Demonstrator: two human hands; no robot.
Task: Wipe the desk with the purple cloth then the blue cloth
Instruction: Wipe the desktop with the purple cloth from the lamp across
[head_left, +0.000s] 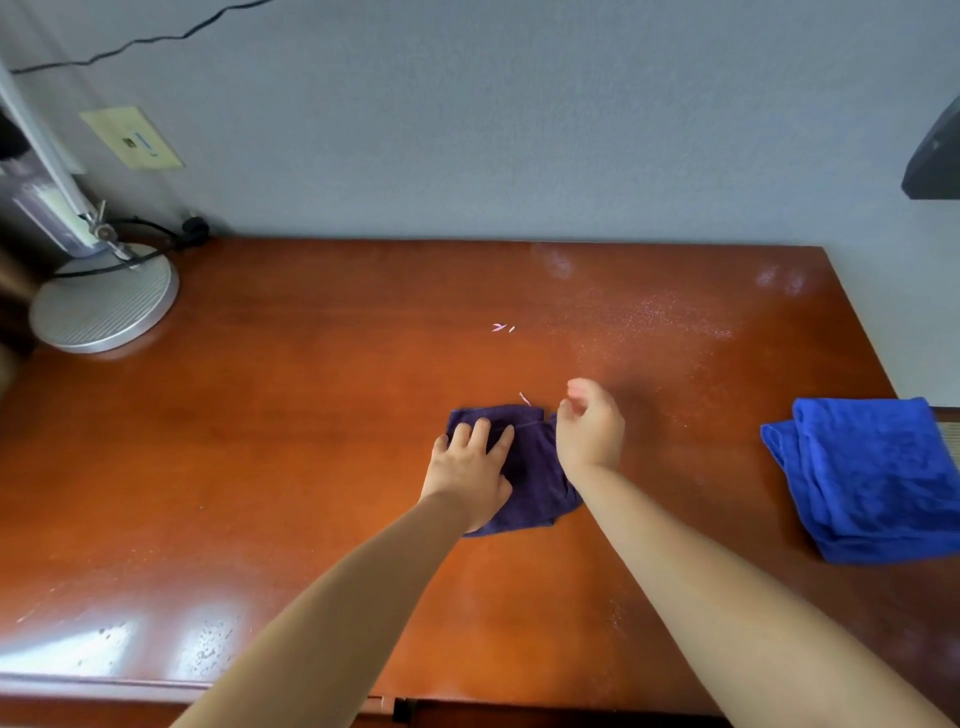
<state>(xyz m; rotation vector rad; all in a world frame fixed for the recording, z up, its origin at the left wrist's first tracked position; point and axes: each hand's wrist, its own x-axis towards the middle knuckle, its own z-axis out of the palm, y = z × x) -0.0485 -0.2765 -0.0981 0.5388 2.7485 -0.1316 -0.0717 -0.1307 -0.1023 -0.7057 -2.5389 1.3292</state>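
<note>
A dark purple cloth (535, 467) lies crumpled on the reddish wooden desk (260, 467), near its middle. My left hand (470, 467) presses flat on the cloth's left part, fingers spread and straight. My right hand (589, 426) hovers at the cloth's upper right corner with loosely curled fingers; I see nothing held in it. A folded bright blue cloth (872, 478) rests at the desk's right edge, well apart from both hands.
A silver lamp base (104, 301) with a cable stands at the back left corner. Small pink scraps (501, 327) lie behind the purple cloth, one more (524, 399) at its top edge. A dusty whitish patch (649, 312) covers the back right.
</note>
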